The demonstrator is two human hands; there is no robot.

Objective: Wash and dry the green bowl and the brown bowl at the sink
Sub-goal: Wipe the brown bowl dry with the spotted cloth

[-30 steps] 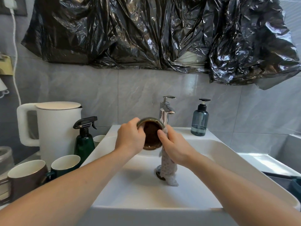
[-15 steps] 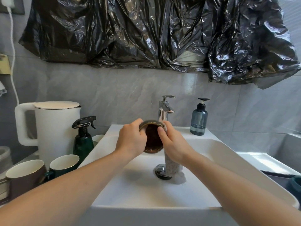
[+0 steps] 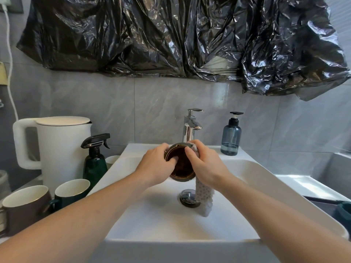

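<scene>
Over the white sink (image 3: 247,179) both my hands hold the brown bowl (image 3: 180,168), tipped on edge with its dark glossy inside facing me. My left hand (image 3: 155,166) grips its left rim, thumb inside. My right hand (image 3: 205,166) presses a white dotted cloth (image 3: 204,198) against the bowl's right rim and outside; the cloth's tail hangs down toward the drain (image 3: 187,198). A small dark green piece at the far right edge (image 3: 342,211) may be the green bowl; I cannot tell.
The chrome tap (image 3: 190,128) stands just behind the bowl, a blue soap dispenser (image 3: 230,137) to its right. Left of the sink are a white kettle (image 3: 58,147), a green spray bottle (image 3: 95,162), a green mug (image 3: 72,192) and a brown mug (image 3: 26,205).
The bowl has turned slightly in my hands and my right hand with the cloth has shifted around its rim. The cloth's hanging tail swung a little to the right.
</scene>
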